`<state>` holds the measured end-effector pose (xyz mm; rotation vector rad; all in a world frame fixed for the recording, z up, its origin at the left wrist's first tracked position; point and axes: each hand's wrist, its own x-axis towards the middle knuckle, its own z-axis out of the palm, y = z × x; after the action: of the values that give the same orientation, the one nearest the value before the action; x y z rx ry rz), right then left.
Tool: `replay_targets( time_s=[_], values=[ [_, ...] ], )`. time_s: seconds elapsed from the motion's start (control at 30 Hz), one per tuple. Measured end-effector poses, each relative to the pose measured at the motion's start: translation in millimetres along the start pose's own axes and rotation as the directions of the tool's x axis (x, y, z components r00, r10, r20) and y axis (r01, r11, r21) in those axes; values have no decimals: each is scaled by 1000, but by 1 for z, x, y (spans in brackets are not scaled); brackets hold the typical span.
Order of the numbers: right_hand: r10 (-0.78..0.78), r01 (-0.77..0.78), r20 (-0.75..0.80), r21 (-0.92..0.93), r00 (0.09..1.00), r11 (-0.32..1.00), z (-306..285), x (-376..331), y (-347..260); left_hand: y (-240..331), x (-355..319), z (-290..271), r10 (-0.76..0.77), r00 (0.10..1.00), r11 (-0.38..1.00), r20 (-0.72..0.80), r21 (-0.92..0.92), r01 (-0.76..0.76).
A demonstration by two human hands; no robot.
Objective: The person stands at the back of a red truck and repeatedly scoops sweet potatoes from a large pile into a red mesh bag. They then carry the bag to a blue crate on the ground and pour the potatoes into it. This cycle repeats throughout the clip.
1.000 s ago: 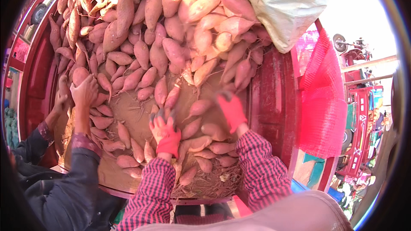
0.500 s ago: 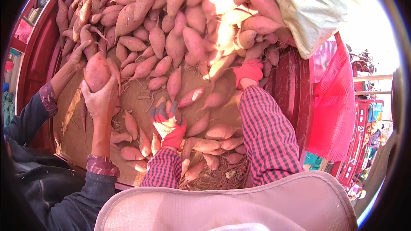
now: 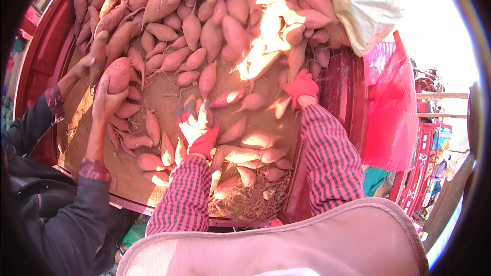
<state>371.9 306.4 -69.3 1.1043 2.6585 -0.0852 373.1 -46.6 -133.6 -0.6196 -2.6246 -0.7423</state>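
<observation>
My left hand (image 3: 198, 132), in a red glove with grey fingertips, is over the tray floor with its fingers apart. A small sweet potato (image 3: 234, 129) lies to its right, and a longer one (image 3: 207, 79) lies just beyond its fingertips. My right hand (image 3: 303, 90), also red-gloved, is closed at the lower end of a long sweet potato (image 3: 296, 57) at the right edge of the heap; its fingers are partly hidden. At the left, another person's hand (image 3: 108, 101) grips a big round sweet potato (image 3: 118, 74). That person's other hand (image 3: 84, 65) is by a long, blurred sweet potato.
The large heap of sweet potatoes (image 3: 204, 33) fills the far end of a red truck bed (image 3: 337, 97). A pale sack (image 3: 365, 13) lies on its right side. Pink mesh (image 3: 391, 117) hangs outside the right wall. Rootlets and soil (image 3: 248, 199) lie near my side.
The view has shifted a little. My right hand has drawn slightly nearer to me along the right side. The other person's hands have moved left with the big sweet potato. My left hand's fingers stay apart.
</observation>
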Motion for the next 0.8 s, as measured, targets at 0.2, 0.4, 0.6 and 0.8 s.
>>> replay_targets(
  time_s=[0.2, 0.4, 0.6, 0.8],
  values=[
    [-120, 128, -65, 123, 991, 984, 18, -33, 17, 11, -12, 0, -91, 993, 993, 78, 85, 85],
    [-92, -482, 493, 868, 865, 118, 63, -181, 108, 55, 17, -21, -164, 949, 773, 270, -562, 294],
    [87, -338, 327, 927, 941, 165, 123, -204, 99, 135, 14, 6, 81, 463, 720, 883, -373, 585],
    [-124, -508, 493, 841, 861, -187, 123, -251, 92, 120, -46, 24, -41, 517, 696, 855, -347, 628]
  ],
)
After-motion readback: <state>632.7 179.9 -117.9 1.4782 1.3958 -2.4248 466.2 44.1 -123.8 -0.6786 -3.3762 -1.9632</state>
